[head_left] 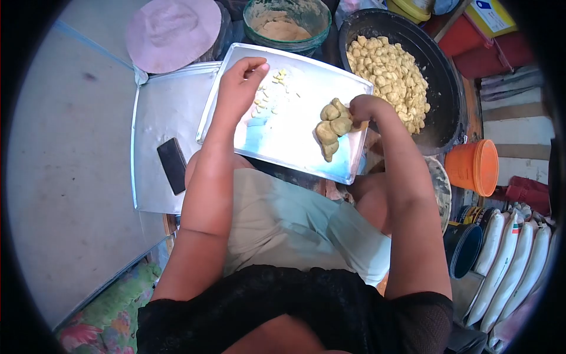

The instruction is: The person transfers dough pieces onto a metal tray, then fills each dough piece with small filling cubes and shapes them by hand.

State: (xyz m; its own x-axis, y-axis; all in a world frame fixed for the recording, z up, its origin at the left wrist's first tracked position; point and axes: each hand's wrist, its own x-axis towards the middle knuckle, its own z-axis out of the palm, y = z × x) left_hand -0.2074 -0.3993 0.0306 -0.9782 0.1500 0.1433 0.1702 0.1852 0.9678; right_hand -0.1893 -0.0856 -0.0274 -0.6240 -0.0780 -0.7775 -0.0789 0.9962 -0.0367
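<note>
A shiny metal tray (289, 138) lies tilted across my lap. Over its left part is my left hand (243, 82), thumb and fingertips pinched together; whatever may be between them is too small to make out. Just right of that hand, small pale yellow bits (280, 76) are scattered on the metal. Several lumps of tan dough (333, 127) sit in a cluster on the tray's right side. My right hand (365, 110) reaches the cluster's right edge, its fingers curled and closed on a piece of dough, the tips partly hidden.
A large black basin (439, 112) full of dough lumps stands at the back right. Behind the tray is a green tub (287, 44) with brown powder. A phone (171, 166) rests on another metal tray (153, 118) at left. An orange bucket (471, 167) stands right.
</note>
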